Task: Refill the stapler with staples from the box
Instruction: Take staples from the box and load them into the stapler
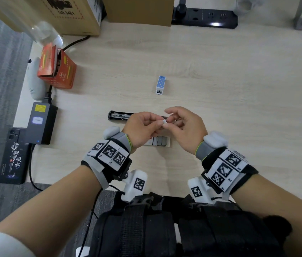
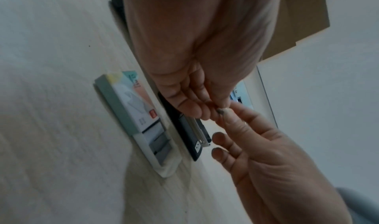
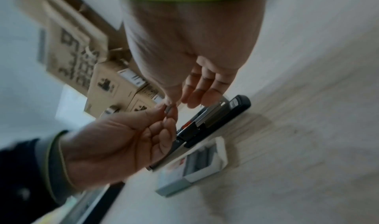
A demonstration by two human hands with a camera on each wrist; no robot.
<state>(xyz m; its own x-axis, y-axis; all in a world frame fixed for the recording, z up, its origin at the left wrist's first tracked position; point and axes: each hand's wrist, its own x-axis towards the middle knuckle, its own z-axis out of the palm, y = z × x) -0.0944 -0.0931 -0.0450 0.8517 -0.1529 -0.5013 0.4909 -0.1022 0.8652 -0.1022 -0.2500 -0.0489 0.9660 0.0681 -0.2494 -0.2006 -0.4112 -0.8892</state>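
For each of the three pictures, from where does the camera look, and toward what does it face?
Head: worn on the head, facing forward and down at the desk; both forearms, left hand and right hand show.
Left wrist: looks along the left palm at its fingers; the right hand reaches in.
Right wrist: looks along the right palm at its fingers; the left hand reaches in.
Shared: all show the staple strip pinched by both hands, above the open stapler and staple box.
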